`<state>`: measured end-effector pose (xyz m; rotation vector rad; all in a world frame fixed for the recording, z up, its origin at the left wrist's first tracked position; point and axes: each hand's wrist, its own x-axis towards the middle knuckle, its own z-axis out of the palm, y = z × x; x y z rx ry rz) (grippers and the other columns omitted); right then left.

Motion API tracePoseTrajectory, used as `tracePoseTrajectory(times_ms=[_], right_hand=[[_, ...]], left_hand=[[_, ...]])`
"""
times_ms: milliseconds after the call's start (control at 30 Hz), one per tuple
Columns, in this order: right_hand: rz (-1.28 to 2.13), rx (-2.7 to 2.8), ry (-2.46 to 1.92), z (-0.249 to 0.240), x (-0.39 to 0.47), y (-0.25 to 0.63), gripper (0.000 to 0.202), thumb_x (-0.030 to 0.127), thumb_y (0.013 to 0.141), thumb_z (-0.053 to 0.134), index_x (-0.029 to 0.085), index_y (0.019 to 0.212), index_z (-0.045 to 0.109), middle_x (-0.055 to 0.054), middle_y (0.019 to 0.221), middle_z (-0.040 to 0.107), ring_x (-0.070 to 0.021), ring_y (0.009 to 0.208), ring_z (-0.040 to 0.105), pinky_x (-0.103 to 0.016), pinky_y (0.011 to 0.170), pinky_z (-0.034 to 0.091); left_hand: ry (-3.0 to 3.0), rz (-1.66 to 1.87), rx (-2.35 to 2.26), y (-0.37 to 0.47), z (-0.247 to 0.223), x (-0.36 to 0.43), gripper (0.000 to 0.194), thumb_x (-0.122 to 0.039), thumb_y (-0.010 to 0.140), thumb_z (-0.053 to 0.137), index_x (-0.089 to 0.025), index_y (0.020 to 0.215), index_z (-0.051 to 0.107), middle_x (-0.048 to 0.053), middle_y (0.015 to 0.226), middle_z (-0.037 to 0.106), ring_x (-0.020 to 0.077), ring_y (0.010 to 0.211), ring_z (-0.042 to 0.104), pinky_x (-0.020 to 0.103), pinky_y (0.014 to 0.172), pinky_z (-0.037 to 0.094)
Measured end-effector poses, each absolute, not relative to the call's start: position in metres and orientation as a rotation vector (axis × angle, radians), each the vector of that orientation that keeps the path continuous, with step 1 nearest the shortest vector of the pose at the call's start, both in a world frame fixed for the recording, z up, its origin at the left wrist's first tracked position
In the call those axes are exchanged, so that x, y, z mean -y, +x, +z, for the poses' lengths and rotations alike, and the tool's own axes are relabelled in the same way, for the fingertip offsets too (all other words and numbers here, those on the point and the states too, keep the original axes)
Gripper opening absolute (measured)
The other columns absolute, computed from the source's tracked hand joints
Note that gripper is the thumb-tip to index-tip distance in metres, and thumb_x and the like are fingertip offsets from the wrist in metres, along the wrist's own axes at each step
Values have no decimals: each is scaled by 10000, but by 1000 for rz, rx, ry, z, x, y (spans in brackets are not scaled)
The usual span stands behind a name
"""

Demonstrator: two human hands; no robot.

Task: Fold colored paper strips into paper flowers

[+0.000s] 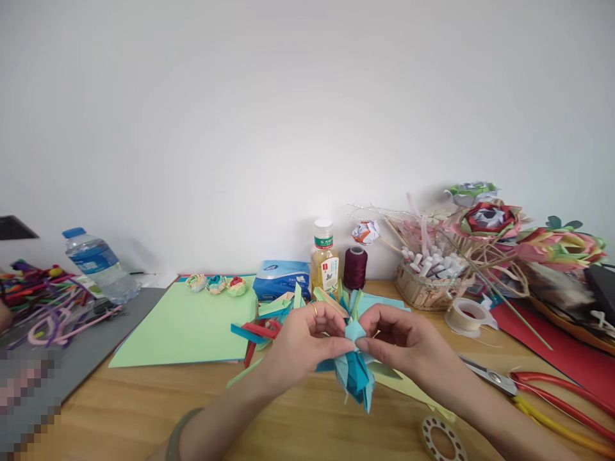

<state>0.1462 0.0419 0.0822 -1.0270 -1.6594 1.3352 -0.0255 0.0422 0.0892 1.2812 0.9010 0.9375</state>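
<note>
Both hands meet at a folded blue paper flower (356, 378), with light and darker blue petals hanging below the fingers. My left hand (312, 336), a ring on one finger, pinches it from the left. From the right, my right hand (401, 336) pinches it with thumb and index finger, the thumb tips almost touching. Behind the hands lie loose folded paper pieces (281, 304) in blue, green and red, partly hidden by the left hand. A pale yellow-green paper sheet (413, 390) lies under the right wrist.
Red and yellow-handled scissors (500, 381) and a tape roll (442, 438) lie at right. Behind stand a drink bottle (325, 256), a thread spool (355, 267), a tissue pack (281, 278) and a basket (427, 288) with paper flowers. Green paper (187, 326) and a water bottle (98, 266) are left.
</note>
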Motion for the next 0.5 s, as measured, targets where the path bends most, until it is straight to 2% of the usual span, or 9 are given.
tracePoseTrajectory(times_ms=[100, 233, 367, 500], right_hand=[[1434, 1596, -1012, 86, -42, 146, 182, 304, 693, 661, 171, 679, 538, 51, 620, 496, -78, 570, 443, -205, 541, 361], [1482, 1583, -1003, 90, -41, 147, 148, 277, 684, 670, 171, 699, 567, 52, 620, 517, -76, 570, 456, -203, 546, 361], [1419, 1594, -1032, 88, -41, 146, 131, 260, 683, 663, 175, 699, 565, 51, 615, 520, -77, 558, 455, -203, 528, 360], [1311, 1628, -1050, 86, -40, 145, 125, 264, 697, 646, 178, 681, 556, 43, 611, 522, -87, 565, 464, -207, 525, 381]], left_hand=[[1234, 920, -875, -26, 88, -43, 267, -254, 579, 771, -146, 718, 571, -30, 638, 572, 59, 545, 476, 188, 523, 381], [1171, 903, -882, -27, 86, -42, 273, -304, 573, 780, -143, 656, 576, -45, 567, 549, 40, 460, 423, 190, 467, 348], [1156, 937, -932, -25, 88, -41, 286, -295, 542, 794, -141, 644, 576, -55, 541, 530, 37, 445, 406, 190, 462, 350], [1197, 971, -931, -25, 90, -40, 260, -257, 544, 782, -138, 646, 575, -33, 580, 559, 57, 495, 457, 191, 482, 371]])
